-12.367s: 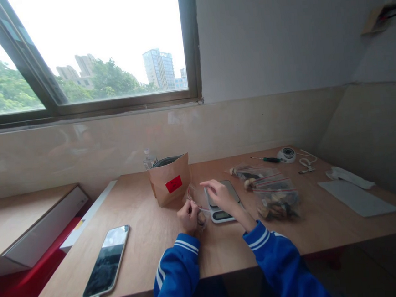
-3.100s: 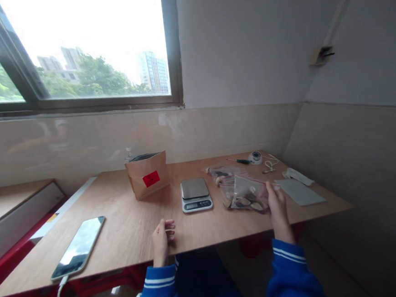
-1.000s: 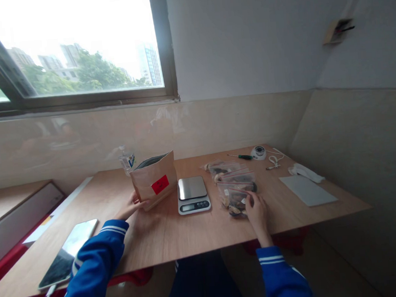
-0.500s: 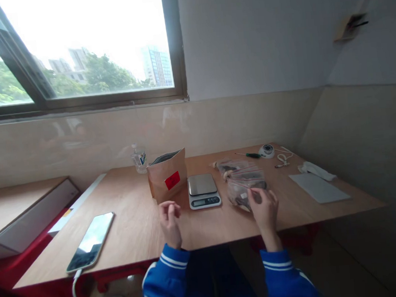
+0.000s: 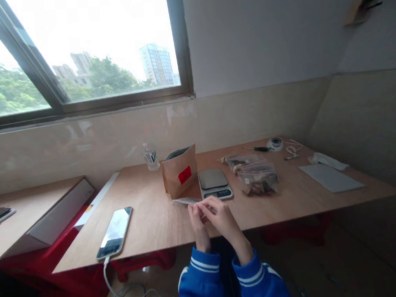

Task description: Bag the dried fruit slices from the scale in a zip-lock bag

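My left hand (image 5: 197, 219) and my right hand (image 5: 221, 215) meet in front of the kitchen scale (image 5: 213, 178), fingertips pinched together. A thin, pale, flat piece (image 5: 183, 201) sticks out to the left from my left fingers; its kind is not clear. What my right fingertips pinch is hidden. Just beyond my hands stands a brown paper pouch (image 5: 179, 175), open at the top, with a red label (image 5: 184, 174). To the right of the scale lie clear zip bags (image 5: 258, 180) of dried brown and dark pieces, the nearest bearing a small white sticker.
A phone (image 5: 115, 232) on a charging cable lies at the left. Behind are a plastic bottle (image 5: 150, 157), a green screwdriver (image 5: 260, 148) and a white dome camera (image 5: 275, 144). White paper (image 5: 330, 178) lies at the right, a white cloth-like bundle (image 5: 327, 160) beside it.
My right hand has left the nearest zip bag and moved left to meet my left hand. The pale flat piece now shows at my fingers. The view has shifted slightly.
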Available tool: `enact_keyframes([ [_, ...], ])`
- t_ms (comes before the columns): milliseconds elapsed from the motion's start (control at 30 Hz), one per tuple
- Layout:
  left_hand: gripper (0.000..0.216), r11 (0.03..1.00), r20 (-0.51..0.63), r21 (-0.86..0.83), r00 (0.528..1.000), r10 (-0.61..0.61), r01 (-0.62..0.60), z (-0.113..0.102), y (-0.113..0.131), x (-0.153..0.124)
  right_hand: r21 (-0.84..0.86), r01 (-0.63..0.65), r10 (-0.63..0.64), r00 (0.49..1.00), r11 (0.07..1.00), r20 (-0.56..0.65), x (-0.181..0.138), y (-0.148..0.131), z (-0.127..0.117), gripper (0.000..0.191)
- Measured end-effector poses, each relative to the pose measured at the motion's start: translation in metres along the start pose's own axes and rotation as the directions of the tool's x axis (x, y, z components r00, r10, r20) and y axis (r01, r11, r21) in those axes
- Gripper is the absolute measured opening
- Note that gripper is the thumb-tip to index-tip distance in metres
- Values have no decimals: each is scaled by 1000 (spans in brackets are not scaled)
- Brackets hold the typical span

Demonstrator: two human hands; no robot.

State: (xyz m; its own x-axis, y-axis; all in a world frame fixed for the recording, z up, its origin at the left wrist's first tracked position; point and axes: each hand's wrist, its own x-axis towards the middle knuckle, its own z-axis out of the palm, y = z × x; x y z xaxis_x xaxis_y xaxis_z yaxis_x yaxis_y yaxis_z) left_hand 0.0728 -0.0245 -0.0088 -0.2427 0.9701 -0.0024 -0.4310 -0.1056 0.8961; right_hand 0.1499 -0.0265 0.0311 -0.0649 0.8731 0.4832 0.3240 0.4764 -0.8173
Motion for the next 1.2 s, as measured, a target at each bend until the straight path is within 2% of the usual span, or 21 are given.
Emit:
enact_keyframes([
  [133, 38, 999, 73, 45, 997, 2, -5, -7, -1, 3, 21, 10, -11, 1000, 1000, 29, 0, 6, -2, 17],
  [233, 40, 993, 130, 116, 991, -11, -4, -6, -2, 2, 34, 16, -18, 998, 999, 58, -2, 6, -12, 20],
  [400, 44, 973, 164, 229, 986, -33, -6, -2, -4, -2, 27, -2, 0, 998, 1000, 66, -4, 9, -26, 21],
  [567, 42, 927, 167, 356, 984, 58, -115, -3, -3, -3, 40, -41, 40, 999, 998, 24, -5, 18, -22, 16],
  [733, 38, 914, 158, 350, 974, 161, -208, -5, -7, -1, 19, -48, 48, 998, 999, -39, -5, 19, -17, 18],
  [833, 37, 920, 156, 334, 974, 162, -206, -5, -10, -1, 25, -48, 49, 997, 999, -59, -6, 14, -17, 18],
  [1067, 36, 927, 131, 325, 980, 151, -187, -8, -7, 0, -11, 10, -9, 1000, 1000, 26, -6, 7, -17, 21],
  [1200, 35, 919, 113, 342, 980, 165, -194, -10, -9, 2, -31, -15, 14, 1000, 999, -12, -6, 10, -15, 17],
])
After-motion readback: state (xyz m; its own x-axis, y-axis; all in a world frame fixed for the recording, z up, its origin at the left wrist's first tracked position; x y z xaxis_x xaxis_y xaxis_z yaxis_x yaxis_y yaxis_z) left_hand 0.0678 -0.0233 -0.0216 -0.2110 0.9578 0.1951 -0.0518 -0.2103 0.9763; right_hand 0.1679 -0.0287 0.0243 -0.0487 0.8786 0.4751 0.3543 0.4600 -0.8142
